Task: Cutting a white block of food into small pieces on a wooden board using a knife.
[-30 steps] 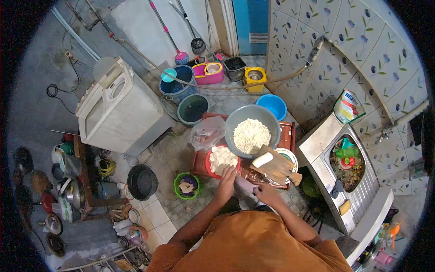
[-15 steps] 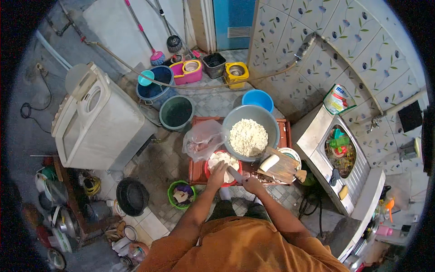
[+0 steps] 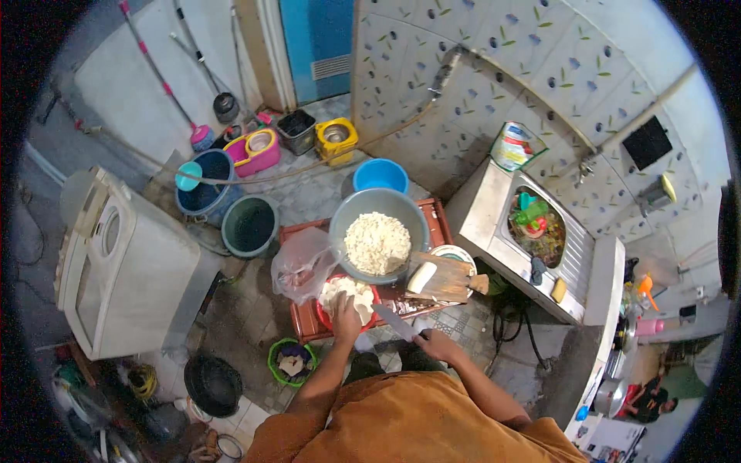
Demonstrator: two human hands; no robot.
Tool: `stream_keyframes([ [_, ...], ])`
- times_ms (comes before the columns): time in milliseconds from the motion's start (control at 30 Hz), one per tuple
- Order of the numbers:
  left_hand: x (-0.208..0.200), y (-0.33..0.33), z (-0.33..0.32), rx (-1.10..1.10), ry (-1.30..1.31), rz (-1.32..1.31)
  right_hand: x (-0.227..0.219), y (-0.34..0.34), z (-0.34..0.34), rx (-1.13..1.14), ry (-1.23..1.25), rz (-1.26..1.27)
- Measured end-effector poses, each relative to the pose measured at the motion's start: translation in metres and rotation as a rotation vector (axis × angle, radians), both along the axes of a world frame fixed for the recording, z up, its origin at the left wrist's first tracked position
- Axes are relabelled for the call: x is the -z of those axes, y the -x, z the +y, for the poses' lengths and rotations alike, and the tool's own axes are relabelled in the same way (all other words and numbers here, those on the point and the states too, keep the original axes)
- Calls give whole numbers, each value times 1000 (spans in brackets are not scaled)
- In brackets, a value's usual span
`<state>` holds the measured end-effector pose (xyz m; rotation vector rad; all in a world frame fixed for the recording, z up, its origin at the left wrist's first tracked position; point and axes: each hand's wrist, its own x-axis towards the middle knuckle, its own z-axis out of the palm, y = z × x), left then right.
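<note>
My right hand [image 3: 434, 344] is closed round the handle of a knife [image 3: 395, 321], its broad blade pointing up and left toward the red bowl. Over that red bowl [image 3: 370, 316] is my left hand [image 3: 346, 318], its fingers stretched out among white chunks [image 3: 351, 293]; I cannot see any piece gripped in it. Just beyond stands a large grey basin [image 3: 421, 224] filled with small white cut pieces [image 3: 378, 243]. A wooden cutting board [image 3: 451, 280] lies to the right, with one long white piece [image 3: 421, 276] on it.
A clear plastic bag [image 3: 299, 264] rests left of the basin on the low brown table [image 3: 309, 330]. On the floor are a green basket [image 3: 282, 375] with scraps, a black tub [image 3: 212, 386] and buckets. A sink [image 3: 540, 231] stands right, a washing machine [image 3: 127, 262] left.
My view has turned, so the scene sits further left in the picture. The knife has drawn away from my left hand to the right. A person now shows at far lower right.
</note>
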<state>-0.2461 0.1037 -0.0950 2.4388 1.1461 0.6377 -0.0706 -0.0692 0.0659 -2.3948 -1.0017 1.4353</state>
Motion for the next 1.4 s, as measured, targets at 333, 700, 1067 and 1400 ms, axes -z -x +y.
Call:
stream_keyframes([
  [333, -83, -111, -17, 34, 337, -416, 13, -47, -102, 410, -262, -3],
  [700, 42, -70, -50, -645, 1072, -632, 37, -58, -95, 165, -332, -121],
  [1067, -15, -107, -89, -637, 1386, -811, 35, -72, -92, -4, -350, -163],
  [1400, -101, -169, -48, -42, 53, -160, 14, -113, -120, 318, -539, -135],
])
